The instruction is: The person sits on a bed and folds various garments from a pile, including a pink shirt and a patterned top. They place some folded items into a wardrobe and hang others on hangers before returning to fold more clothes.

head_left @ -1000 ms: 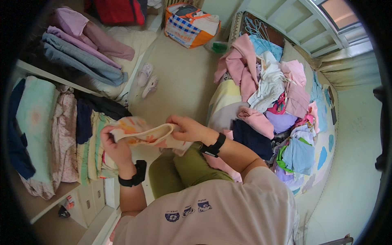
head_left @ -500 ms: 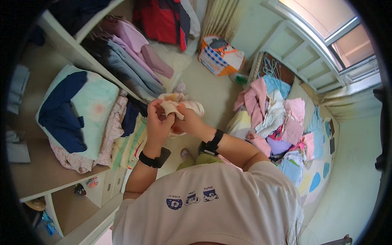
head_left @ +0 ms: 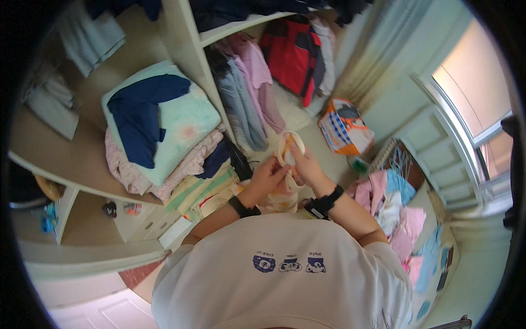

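Note:
Both hands hold a cream garment (head_left: pixel 280 200) with an orange and yellow pattern, its exact kind unclear. My left hand (head_left: pixel 267 178) pinches the cloth with bent fingers. My right hand (head_left: pixel 308 166) grips it a little higher, where a pale band curves into an open loop above the fingers. Below my hands the rest of the cloth hangs in front of my body, partly hidden by my wrists.
To the left, a wardrobe shelf bears a folded mint quilt (head_left: pixel 189 118) with a navy garment (head_left: pixel 131 118) on it. Hanging clothes (head_left: pixel 255 71) and a red jacket (head_left: pixel 287 55) are ahead. An orange-white bag (head_left: pixel 345 129) stands on the floor; piled clothes (head_left: pixel 408 227) cover the bed.
My view has turned left, bringing more of the wardrobe in. My hands have moved apart slightly, and the garment's pale band now stands up as an open loop.

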`<state>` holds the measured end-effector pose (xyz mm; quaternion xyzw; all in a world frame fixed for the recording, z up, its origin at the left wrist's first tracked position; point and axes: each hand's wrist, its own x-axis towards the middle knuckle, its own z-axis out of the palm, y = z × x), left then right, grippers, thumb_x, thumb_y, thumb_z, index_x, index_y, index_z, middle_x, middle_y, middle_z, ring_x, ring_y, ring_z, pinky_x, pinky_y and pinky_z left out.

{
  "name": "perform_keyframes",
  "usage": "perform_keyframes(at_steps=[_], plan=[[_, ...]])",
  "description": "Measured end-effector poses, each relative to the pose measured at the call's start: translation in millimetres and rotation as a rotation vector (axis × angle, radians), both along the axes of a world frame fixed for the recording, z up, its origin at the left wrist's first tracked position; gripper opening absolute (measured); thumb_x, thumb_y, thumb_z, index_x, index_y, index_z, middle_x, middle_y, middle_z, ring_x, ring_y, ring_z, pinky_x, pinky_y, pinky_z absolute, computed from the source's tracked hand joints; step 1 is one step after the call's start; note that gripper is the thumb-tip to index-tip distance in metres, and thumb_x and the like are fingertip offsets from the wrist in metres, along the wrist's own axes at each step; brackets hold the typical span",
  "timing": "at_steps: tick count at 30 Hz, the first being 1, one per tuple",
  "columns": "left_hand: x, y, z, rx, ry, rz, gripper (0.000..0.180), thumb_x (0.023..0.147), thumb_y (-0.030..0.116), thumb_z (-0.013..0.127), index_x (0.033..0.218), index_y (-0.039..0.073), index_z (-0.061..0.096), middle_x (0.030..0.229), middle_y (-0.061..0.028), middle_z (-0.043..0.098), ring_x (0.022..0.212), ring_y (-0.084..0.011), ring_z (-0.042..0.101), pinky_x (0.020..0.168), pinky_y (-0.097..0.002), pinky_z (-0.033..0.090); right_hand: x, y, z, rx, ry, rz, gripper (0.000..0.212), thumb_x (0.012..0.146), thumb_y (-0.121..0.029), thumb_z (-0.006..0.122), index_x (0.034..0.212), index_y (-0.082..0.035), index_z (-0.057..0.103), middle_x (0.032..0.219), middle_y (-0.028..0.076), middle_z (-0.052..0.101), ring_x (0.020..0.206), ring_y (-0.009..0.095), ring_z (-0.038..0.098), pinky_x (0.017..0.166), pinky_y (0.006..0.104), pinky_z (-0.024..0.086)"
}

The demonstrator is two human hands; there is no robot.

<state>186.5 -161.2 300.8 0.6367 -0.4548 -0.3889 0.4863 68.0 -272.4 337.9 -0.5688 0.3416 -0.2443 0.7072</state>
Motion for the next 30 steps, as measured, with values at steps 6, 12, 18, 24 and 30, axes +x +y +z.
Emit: perform_keyframes(at_steps=[6,12,18,24,30], plan=[[-13.5,-61.0,-16.4,-0.030,-0.071,-0.044,0.023,0.091,0.016,0.061,0.109,0.003,0.064,0.102,-0.0109,0.068,0.095,-0.0213,0.065,0.084,-0.0363,0.051,-5.2,-70.9,-26.2,-0.378,0.028,0.280,0.055,0.091,-0.044,0.063,0.121,0.000,0.055,0.094,0.010,0.065,0.080,0.021,0.062,0.069,0.0353,0.050],[-63.8,-146.9,-28.9,-0.115,0.209,0.210,0.016,0.090,0.008,0.062,0.104,0.003,0.057,0.085,-0.0069,0.063,0.081,-0.0149,0.063,0.069,-0.0307,0.051,-24.9,-172.0,-45.7,-0.819,0.242,0.483,0.035,0.090,-0.031,0.061,0.099,0.003,0.059,0.090,0.027,0.062,0.083,0.045,0.060,0.074,0.0486,0.048],[-60.7,-187.3,-27.7,-0.028,0.045,0.441,0.009,0.090,0.005,0.061,0.092,0.003,0.053,0.080,-0.0029,0.059,0.069,-0.0133,0.060,0.063,-0.0293,0.051,-1.7,-219.5,-39.7,-0.977,0.058,0.420,0.024,0.095,-0.019,0.052,0.104,0.003,0.057,0.090,0.023,0.065,0.083,0.036,0.063,0.073,0.0414,0.048],[-31.3,-182.0,-54.0,-0.073,0.181,0.586,0.007,0.091,0.005,0.059,0.093,0.004,0.052,0.079,-0.0037,0.056,0.070,-0.0137,0.059,0.064,-0.0290,0.050,25.7,-216.7,-16.2,-0.750,-0.156,0.490,0.025,0.096,-0.018,0.052,0.108,0.003,0.057,0.095,0.019,0.064,0.089,0.028,0.062,0.079,0.0369,0.047],[-16.9,-141.3,-21.7,0.121,-0.317,0.842,0.012,0.087,0.010,0.059,0.096,0.004,0.052,0.083,-0.0067,0.057,0.078,-0.0173,0.060,0.070,-0.0330,0.049,67.0,-204.3,8.9,-0.758,-0.239,0.512,0.025,0.095,-0.019,0.056,0.109,0.002,0.059,0.094,0.015,0.064,0.086,0.026,0.063,0.078,0.0357,0.048]])
